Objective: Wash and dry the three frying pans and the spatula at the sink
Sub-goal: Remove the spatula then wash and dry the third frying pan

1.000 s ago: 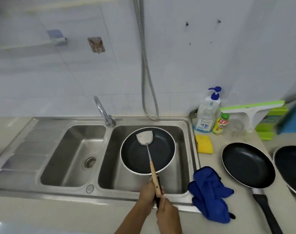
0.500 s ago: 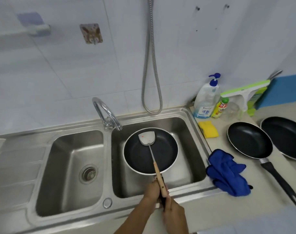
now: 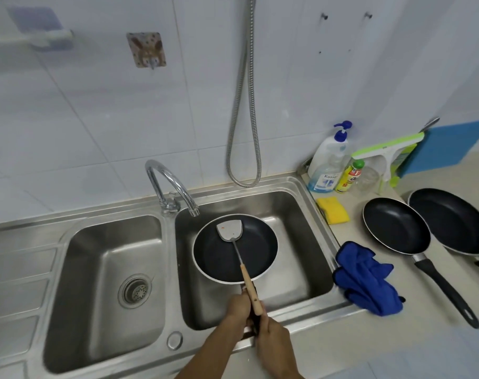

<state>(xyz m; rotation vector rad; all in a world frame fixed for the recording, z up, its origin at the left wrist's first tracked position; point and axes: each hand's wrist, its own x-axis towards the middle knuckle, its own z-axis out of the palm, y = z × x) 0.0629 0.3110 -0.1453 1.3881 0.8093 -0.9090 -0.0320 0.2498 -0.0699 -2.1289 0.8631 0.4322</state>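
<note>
A black frying pan (image 3: 249,258) with a pale rim sits over the right basin of the steel sink (image 3: 319,214). A metal spatula (image 3: 230,229) with a wooden handle lies blade-down in it. My left hand (image 3: 238,306) is closed around the pan's black handle at the basin's front edge. My right hand (image 3: 272,341) is just behind it, fingers closed at the end of the spatula's handle; the exact grip is partly hidden. Two more black pans, a nearer pan (image 3: 395,225) and a farther pan (image 3: 451,220), rest on the counter to the right.
The tap (image 3: 172,184) arches over the divider, with no water running. A shower hose (image 3: 245,149) hangs down the wall. A blue cloth (image 3: 366,280), yellow sponge (image 3: 332,210), soap pump bottle (image 3: 328,162), small yellow bottle (image 3: 349,177) and green squeegee (image 3: 387,147) are on the counter. The left basin (image 3: 107,283) holds only its drain.
The view has swung and tilted, so the sink now looks slanted. The pan, the spatula and both hands keep the same hold over the right basin.
</note>
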